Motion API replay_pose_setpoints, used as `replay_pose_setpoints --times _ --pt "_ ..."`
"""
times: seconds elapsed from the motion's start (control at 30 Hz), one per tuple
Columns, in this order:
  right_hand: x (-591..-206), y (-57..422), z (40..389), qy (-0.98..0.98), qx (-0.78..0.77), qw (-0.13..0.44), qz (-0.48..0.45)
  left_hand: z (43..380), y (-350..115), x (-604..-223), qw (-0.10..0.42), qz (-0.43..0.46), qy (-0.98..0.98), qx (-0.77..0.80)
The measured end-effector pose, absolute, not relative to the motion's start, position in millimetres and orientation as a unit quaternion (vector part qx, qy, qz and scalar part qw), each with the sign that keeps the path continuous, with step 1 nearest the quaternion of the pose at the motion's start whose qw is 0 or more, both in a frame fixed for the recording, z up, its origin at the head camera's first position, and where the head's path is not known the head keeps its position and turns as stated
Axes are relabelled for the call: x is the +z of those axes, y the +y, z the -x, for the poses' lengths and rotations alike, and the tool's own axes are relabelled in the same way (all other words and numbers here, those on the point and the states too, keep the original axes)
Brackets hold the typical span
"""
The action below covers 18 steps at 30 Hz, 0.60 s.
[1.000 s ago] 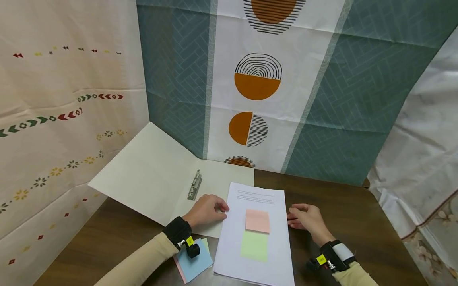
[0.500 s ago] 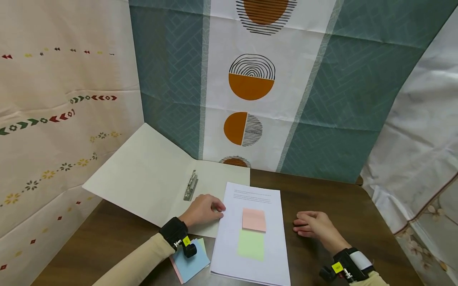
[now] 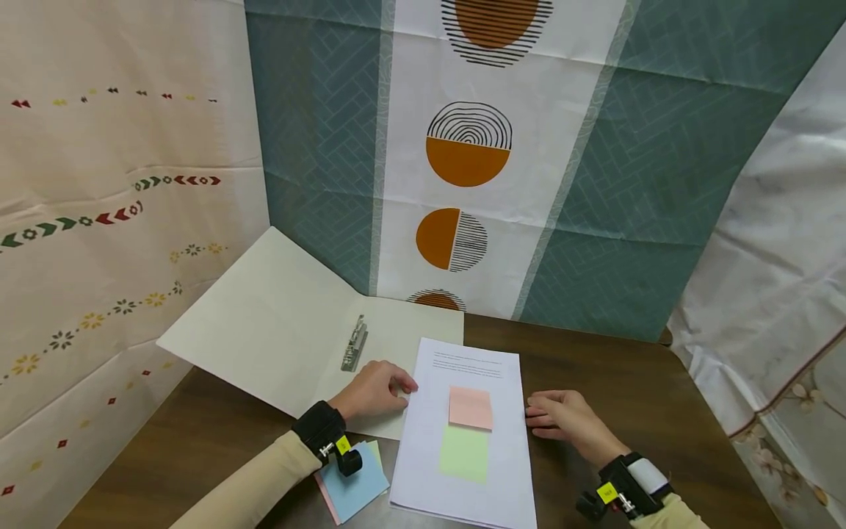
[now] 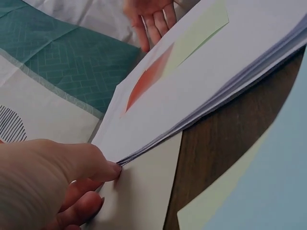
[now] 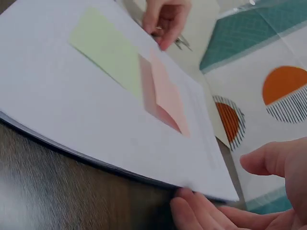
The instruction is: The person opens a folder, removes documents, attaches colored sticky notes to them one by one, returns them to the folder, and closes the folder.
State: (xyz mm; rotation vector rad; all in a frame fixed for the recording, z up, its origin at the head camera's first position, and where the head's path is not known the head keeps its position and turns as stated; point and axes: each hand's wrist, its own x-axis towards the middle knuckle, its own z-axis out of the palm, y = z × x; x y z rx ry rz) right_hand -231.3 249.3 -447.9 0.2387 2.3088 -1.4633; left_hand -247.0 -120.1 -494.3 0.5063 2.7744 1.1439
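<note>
A stack of white paper (image 3: 509,448) lies in front of me, its top left part over the open cream file folder (image 3: 264,316). A pink sticky note (image 3: 471,408) and a green sticky note (image 3: 464,454) lie on the top sheet. My left hand (image 3: 371,391) rests at the stack's left edge; its thumb (image 4: 109,170) touches the sheets and the other fingers are loosely bent. Along the right edge, the extended fingertips (image 5: 184,211) of my right hand (image 3: 573,422) touch or almost touch the paper, thumb raised away from it.
A metal lever clip (image 3: 355,343) is fixed inside the folder near its fold. Blue, pink and green sticky notes (image 3: 357,485) lie below my left wrist. Patterned cloths (image 3: 595,184) hang behind and beside the brown wooden table (image 3: 615,360).
My right hand moved away from the stack to the right, then came back left to its edge. The left hand stays at the left edge.
</note>
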Motion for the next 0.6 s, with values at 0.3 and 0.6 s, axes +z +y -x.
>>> replay_pose_setpoints --times 0.3,0.6 --pt "-453.0 232.1 236.6 0.833 -0.503 0.211 -0.089 247.2 -119.5 -494.5 0.052 -0.167 0.908 0.381" --pt "-452.9 223.5 240.1 0.841 -0.488 0.212 -0.100 245.2 -119.6 -493.2 0.057 -0.159 0.909 0.382"
